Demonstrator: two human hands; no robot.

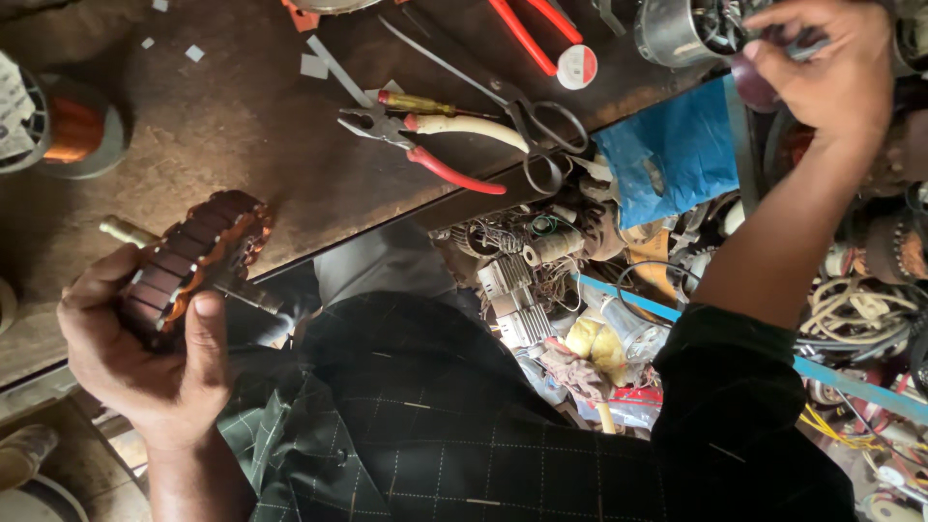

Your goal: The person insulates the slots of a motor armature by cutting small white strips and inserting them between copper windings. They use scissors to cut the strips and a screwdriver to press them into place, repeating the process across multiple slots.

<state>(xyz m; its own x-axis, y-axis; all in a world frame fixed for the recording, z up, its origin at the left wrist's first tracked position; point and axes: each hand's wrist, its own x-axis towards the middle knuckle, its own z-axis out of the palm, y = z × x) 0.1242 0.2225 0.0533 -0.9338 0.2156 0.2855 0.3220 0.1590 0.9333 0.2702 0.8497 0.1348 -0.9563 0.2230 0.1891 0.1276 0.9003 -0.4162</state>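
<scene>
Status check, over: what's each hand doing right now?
Left hand gripping brown wound motor armature with shaft. Right hand reaching among grey metal motor housing parts. Red-handled pliers and steel scissors lie between on the workbench.

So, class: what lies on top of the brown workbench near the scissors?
On the workbench, beside the scissors, lie red-handled pliers, a yellow-handled screwdriver and paper scraps. The screwdriver's tip is covered by the scissors and pliers, so its end cannot be seen.
</scene>
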